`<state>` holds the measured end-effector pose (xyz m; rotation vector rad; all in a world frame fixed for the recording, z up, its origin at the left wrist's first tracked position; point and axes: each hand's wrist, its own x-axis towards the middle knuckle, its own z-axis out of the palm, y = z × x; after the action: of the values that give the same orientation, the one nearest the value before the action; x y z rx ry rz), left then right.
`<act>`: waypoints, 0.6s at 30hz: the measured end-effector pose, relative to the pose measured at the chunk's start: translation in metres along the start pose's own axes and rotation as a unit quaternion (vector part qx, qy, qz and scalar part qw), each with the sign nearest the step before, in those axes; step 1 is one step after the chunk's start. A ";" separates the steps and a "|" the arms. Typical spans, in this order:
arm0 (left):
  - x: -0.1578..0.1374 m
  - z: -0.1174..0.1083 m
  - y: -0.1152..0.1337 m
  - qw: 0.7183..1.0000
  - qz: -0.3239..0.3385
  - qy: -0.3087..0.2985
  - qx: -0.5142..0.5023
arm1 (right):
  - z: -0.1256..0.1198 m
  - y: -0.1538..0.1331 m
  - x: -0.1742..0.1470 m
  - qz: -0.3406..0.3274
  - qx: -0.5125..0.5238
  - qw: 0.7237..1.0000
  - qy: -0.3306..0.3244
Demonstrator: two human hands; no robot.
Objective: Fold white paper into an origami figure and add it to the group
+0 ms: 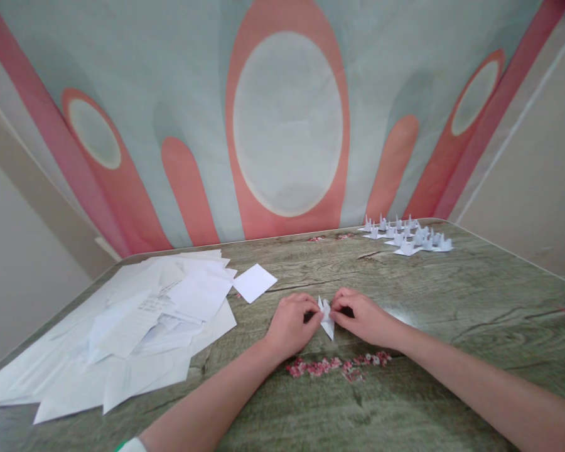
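Note:
Between my two hands, low over the middle of the table, is a small white folded paper crane (327,321), with one point toward me and others pointing away. My left hand (294,323) pinches its left side between thumb and fingers. On the opposite side, my right hand (362,317) is closed with thumb and fingertips on the paper. The fingertips cover part of the folds. A square white sheet (255,282) lies flat beyond my left hand.
A wide, loose heap of white papers (136,314), some printed, covers the table's left side. Several finished paper cranes (407,246) stand in rows at the back right. The wood-patterned table (452,301) meets a patterned backdrop (287,229) behind.

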<state>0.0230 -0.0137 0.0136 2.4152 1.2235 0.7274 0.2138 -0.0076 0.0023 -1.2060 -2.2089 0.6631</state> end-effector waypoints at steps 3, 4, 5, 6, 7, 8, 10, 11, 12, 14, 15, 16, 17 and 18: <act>0.000 0.000 0.000 1.000 -0.002 0.001 0.023 | 0.001 -0.001 0.001 0.007 -0.009 1.000 -0.001; 0.000 0.000 0.000 1.000 -0.002 -0.001 0.030 | 0.001 -0.002 0.001 0.009 -0.012 1.000 -0.001; 0.000 0.000 0.000 0.999 -0.003 -0.003 0.036 | 0.000 -0.003 0.002 0.010 -0.015 1.000 0.000; 0.001 0.000 0.000 0.999 -0.004 -0.005 0.043 | 0.000 -0.003 0.002 0.012 -0.018 1.000 0.000; 0.001 0.000 0.000 0.999 -0.005 -0.006 0.048 | 0.000 -0.004 0.002 0.014 -0.022 1.000 0.000; 0.001 0.000 0.000 0.999 -0.006 -0.007 0.053 | 0.000 -0.005 0.002 0.015 -0.025 1.000 0.002; 0.001 0.000 0.000 0.998 -0.006 -0.011 0.060 | 0.001 -0.006 0.001 0.020 -0.033 0.999 0.006; 0.001 0.000 0.000 0.998 -0.006 -0.012 0.063 | 0.002 -0.006 0.001 0.021 -0.037 0.999 0.008; 0.002 0.000 0.000 0.998 -0.007 -0.014 0.065 | 0.002 -0.005 0.001 0.022 -0.040 0.999 0.010; 0.001 0.000 0.000 0.998 -0.008 -0.016 0.068 | 0.004 -0.004 0.000 0.023 -0.044 0.999 0.014; 0.001 0.000 0.000 0.997 -0.009 -0.017 0.069 | 0.005 -0.004 0.000 0.023 -0.045 0.999 0.015; 0.001 0.000 0.000 0.997 -0.011 -0.018 0.069 | 0.005 -0.003 0.000 0.024 -0.046 0.999 0.016; 0.001 0.000 0.001 0.997 -0.015 -0.019 0.069 | 0.006 -0.003 0.000 0.025 -0.047 0.998 0.016; 0.001 -0.001 0.001 0.997 -0.022 -0.019 0.068 | 0.006 -0.003 0.000 0.029 -0.049 0.998 0.018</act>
<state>0.0239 -0.0132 0.0149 2.4897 1.3464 0.5996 0.2081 -0.0099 -0.0001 -1.3236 -2.2071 0.5578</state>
